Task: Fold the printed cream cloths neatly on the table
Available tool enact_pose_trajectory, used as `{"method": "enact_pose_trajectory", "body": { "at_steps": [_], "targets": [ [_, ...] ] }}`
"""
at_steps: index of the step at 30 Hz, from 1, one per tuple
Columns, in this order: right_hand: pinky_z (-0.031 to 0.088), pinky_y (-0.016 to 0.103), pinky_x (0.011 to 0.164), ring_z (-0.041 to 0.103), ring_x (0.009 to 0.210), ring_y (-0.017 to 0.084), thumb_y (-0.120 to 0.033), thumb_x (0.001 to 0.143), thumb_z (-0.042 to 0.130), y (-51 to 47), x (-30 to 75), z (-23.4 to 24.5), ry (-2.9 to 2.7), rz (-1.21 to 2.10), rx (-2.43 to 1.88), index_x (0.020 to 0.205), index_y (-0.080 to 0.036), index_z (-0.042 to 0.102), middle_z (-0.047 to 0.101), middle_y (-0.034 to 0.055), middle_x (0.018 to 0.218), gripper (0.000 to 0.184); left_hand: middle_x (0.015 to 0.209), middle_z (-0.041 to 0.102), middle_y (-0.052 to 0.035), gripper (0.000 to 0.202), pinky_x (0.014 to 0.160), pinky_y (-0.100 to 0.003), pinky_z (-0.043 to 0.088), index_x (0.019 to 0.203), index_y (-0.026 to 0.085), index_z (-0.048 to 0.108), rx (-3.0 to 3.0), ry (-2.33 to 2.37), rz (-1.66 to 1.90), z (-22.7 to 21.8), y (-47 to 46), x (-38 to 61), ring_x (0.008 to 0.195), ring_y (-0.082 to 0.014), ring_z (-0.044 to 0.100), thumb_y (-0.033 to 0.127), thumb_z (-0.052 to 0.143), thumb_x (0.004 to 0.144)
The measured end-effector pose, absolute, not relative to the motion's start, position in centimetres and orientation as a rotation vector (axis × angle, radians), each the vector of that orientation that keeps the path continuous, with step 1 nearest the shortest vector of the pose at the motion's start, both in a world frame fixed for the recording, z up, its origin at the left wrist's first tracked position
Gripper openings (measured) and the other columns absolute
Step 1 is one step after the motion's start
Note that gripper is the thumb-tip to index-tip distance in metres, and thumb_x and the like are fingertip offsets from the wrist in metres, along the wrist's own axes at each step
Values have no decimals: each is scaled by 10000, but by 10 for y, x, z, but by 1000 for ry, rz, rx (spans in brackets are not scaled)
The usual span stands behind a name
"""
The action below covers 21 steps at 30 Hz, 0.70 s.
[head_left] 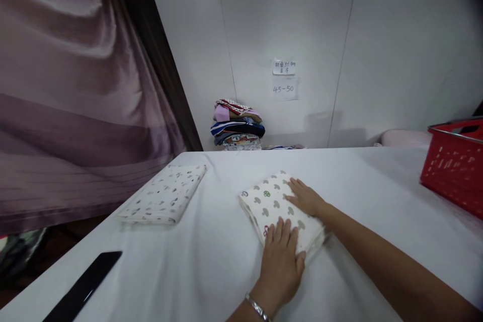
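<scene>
Fingers parted, we rest our left hand [281, 260] on the near edge, our right hand [307, 200] on the far-right side, of a white mushroom-printed folded cloth [276, 205] slanting rightward toward us on a white table [217, 246]

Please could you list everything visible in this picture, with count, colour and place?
Table: 1, white, foreground.
Mushroom-print folded cloth: 1, white, table centre.
Dark-print folded cloth: 1, white, table left.
Flat unidentified object: 1, black, table, near left.
Basket: 1, red, far right.
Fabric pile: 1, multicoloured, behind table.
Rounded item: 1, pink, behind table, right.
Wall: 1, pale grey, background.
Paper notes: 2, white, on wall.
Curtain: 1, dusty pink, left.
Dark strip: 1, black, beside curtain.
Dim items: count unclear, dark, lower left.
Bracelet: 1, silver, bottom centre.
Left hand: 1, on mushroom-print folded cloth.
Right hand: 1, on same cloth.
</scene>
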State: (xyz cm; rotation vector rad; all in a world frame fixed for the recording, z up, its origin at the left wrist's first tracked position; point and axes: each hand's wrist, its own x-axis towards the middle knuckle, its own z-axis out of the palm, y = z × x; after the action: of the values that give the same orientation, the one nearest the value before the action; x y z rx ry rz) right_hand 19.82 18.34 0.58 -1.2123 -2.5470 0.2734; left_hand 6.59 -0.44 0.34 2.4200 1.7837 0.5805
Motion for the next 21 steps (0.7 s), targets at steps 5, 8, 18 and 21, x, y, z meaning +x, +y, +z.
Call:
{"method": "enact_pose_trajectory", "body": {
  "at_steps": [5,8,18,21],
  "targets": [
    [329,457,1040,195,1365,277,-552,888,357,194,210,-19,-2541,291,-1250,1403,-213,333,224,94,1492,617,1471,272,-62,509,1112,-556,215,1381,212,364,2406,1757,597,-1,-5,65,1371,-291,185,350,392,892],
    [329,466,1042,205,1361,279,-566,883,360,193,210,-18,-2542,324,-1236,1403,-221,334,229,90,1491,624,1475,263,-59,503,1119,-552,203,1382,219,362,2385,1744,632,-1,-7,67,1374,-282,178,338,395,894],
    [373,398,1020,396,1275,255,-471,863,444,198,229,-10,-2303,593,-1395,1388,-226,368,378,85,1424,584,1424,345,-161,476,1059,-520,295,1304,164,389,1651,2112,1215,14,31,6,1337,-283,283,353,457,872],
    [429,392,930,515,1163,268,-461,852,460,189,239,-8,-2295,517,-1434,1383,-209,374,523,112,1302,593,1235,543,-159,422,947,-419,436,1220,147,415,1297,2027,1287,6,55,-14,1141,-239,529,304,503,839]
  ]
}}
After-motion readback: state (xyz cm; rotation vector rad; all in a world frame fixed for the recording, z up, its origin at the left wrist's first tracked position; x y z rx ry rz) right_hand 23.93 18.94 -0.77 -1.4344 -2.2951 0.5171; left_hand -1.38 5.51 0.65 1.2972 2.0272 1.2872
